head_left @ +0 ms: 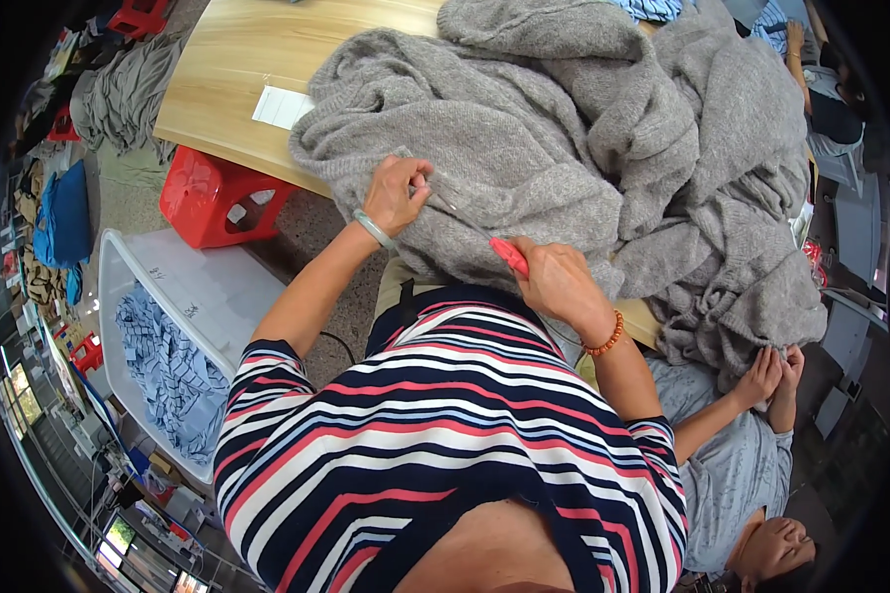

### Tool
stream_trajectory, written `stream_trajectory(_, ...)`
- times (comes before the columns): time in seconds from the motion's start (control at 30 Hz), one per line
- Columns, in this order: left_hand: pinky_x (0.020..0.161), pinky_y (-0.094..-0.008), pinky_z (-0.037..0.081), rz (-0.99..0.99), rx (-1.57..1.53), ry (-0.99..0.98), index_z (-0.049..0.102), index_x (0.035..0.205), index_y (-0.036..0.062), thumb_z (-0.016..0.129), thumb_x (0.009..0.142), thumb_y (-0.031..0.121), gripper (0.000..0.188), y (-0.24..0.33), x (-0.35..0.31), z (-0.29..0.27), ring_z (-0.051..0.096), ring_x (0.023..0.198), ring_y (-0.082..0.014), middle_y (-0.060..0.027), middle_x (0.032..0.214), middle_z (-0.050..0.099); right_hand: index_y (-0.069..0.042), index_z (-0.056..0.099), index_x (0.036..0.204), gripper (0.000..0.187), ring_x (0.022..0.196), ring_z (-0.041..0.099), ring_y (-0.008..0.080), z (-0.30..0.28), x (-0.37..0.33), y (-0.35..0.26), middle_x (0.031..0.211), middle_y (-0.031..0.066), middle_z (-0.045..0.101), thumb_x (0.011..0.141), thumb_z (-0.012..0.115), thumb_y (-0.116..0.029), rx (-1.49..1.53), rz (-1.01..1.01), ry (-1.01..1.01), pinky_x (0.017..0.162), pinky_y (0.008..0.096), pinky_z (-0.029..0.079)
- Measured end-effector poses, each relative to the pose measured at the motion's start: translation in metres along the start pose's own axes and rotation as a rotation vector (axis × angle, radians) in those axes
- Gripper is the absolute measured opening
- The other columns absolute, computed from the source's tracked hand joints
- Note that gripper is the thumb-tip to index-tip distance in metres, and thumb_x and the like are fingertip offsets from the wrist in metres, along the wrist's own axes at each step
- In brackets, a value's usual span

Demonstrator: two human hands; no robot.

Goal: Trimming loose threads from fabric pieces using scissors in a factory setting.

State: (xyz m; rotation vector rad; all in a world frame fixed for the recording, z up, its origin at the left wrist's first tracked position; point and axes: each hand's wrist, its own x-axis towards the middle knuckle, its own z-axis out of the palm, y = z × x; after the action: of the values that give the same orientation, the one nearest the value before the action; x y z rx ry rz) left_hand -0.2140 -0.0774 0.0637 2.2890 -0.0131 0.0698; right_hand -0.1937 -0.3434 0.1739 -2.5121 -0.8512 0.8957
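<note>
A heap of grey knitted garments (485,138) lies over the table edge in front of me. My left hand (398,193), with a bangle at the wrist, is at the heap's near left part. Its fingers are pinched together; what they hold is too small to make out. My right hand (556,277), wearing a beaded bracelet, is closed round the red handle of a tool (507,255). A thin metal shaft runs from that handle toward my left hand, just over the knit. The tool's exact kind does not show clearly.
The wooden table (257,49) carries a white paper slip (281,107). To the left are a red stool (203,193) and a white bin (114,326) with blue striped cloth. At right, a co-worker's hands (769,374) hold part of the grey knit; another person sits beyond.
</note>
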Motion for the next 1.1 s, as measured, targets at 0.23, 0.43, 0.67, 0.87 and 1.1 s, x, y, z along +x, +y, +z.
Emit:
stream_trajectory(0.23, 0.07, -0.0332, 0.047, -0.129, -0.207, -0.081, 0.062, 0.1, 0.0034, 0.066, 0.074, 0.005, 0.026, 0.009, -0.003, -0.014, 0.056, 0.073, -0.0218, -0.0043, 0.071, 0.059, -0.005, 0.056, 0.108, 0.028, 0.077, 0.06, 0.0434, -0.008, -0.004, 0.0, 0.078, 0.0253, 0.062, 0.081, 0.058, -0.011, 0.096, 0.003, -0.053, 0.069, 0.0483, 0.047)
stream_trajectory(0.43, 0.071, -0.0357, 0.048, -0.037, 0.041, 0.319, 0.068, 0.091, 0.008, 0.068, 0.078, 0.023, 0.02, -0.024, 0.039, -0.049, 0.061, 0.074, -0.025, -0.0082, 0.078, 0.067, -0.005, 0.053, 0.116, 0.034, 0.088, 0.058, 0.0441, -0.014, -0.009, 0.017, 0.091, 0.0264, 0.061, 0.082, 0.057, -0.006, 0.33, 0.036, 0.268, 0.076, 0.0456, 0.047)
stream_trajectory(0.67, 0.09, -0.0378, 0.041, -0.392, 0.135, -0.09, 0.065, 0.11, 0.0119, 0.068, 0.078, 0.041, 0.043, -0.052, 0.075, -0.068, 0.057, 0.106, -0.0246, -0.0091, 0.108, 0.064, -0.005, 0.053, 0.117, 0.035, 0.089, 0.058, 0.0435, -0.029, -0.009, 0.023, 0.091, 0.0243, 0.062, 0.083, 0.059, -0.009, 0.295, 0.13, 0.314, 0.077, 0.0452, 0.047)
stream_trajectory(0.87, 0.075, -0.0344, 0.046, -0.214, 0.383, -0.528, 0.065, 0.096, 0.0076, 0.076, 0.07, 0.034, 0.039, -0.028, 0.006, -0.083, 0.063, 0.077, -0.0211, -0.0054, 0.081, 0.066, -0.005, 0.051, 0.12, 0.044, 0.102, 0.056, 0.04, -0.001, -0.017, 0.034, 0.11, 0.0214, 0.059, 0.079, 0.065, -0.008, 0.331, 0.027, 0.255, 0.086, 0.0409, 0.047)
stream_trajectory(1.1, 0.064, -0.0222, 0.045, -0.274, -0.486, -0.621, 0.064, 0.087, 0.0015, 0.065, 0.084, 0.011, 0.01, 0.031, 0.002, -0.056, 0.053, 0.07, -0.0051, 0.0007, 0.074, 0.061, -0.004, 0.048, 0.125, 0.054, 0.118, 0.049, 0.0377, 0.004, 0.003, 0.014, 0.129, 0.0187, 0.05, 0.074, 0.068, -0.003, 0.401, -0.152, 0.262, 0.098, 0.0381, 0.042)
